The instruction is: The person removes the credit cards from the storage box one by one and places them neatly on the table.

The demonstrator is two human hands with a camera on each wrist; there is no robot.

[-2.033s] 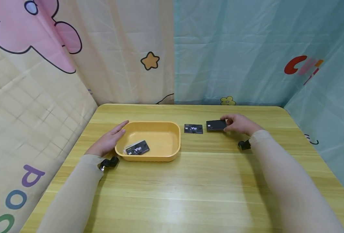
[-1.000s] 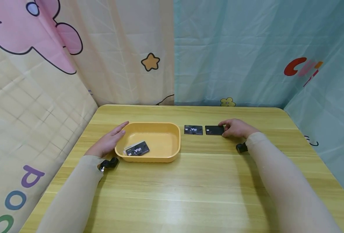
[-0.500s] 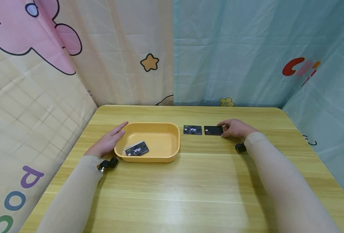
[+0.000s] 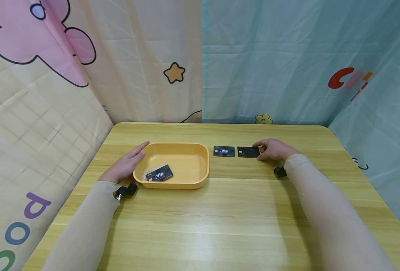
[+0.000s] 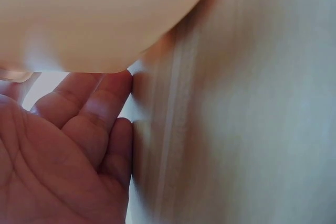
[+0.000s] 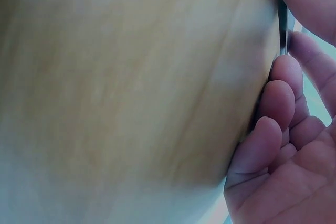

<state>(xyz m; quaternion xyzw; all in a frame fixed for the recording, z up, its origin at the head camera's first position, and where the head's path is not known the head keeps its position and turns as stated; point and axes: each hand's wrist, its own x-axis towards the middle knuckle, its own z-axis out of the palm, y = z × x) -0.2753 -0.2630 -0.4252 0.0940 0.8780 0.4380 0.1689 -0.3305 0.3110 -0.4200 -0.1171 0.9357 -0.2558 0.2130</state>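
Note:
My left hand (image 4: 124, 165) lies along the left end of the yellow plastic tray (image 4: 206, 165), thumb and fingers extended at its rim. In the left wrist view the fingers (image 5: 113, 98) reach beneath the tray's curved side. Several cards rest inside the tray, the top one a black VIP card (image 4: 160, 173). My right hand (image 4: 274, 149) pinches the right end of a plain black card (image 4: 247, 152), which lies flat on the table. In the right wrist view the card (image 6: 283, 22) shows edge-on between thumb and fingers.
Another black card with a white Vip print (image 4: 224, 151) lies between the tray and the pinched card. A wooden table (image 4: 200, 222) carries everything, with patterned curtains (image 4: 288, 67) behind and at both sides. Each wrist wears a small black camera.
My right hand has brought the plain black card down and slightly left, setting it in line with the Vip card. Over the last half second both hands stay still.

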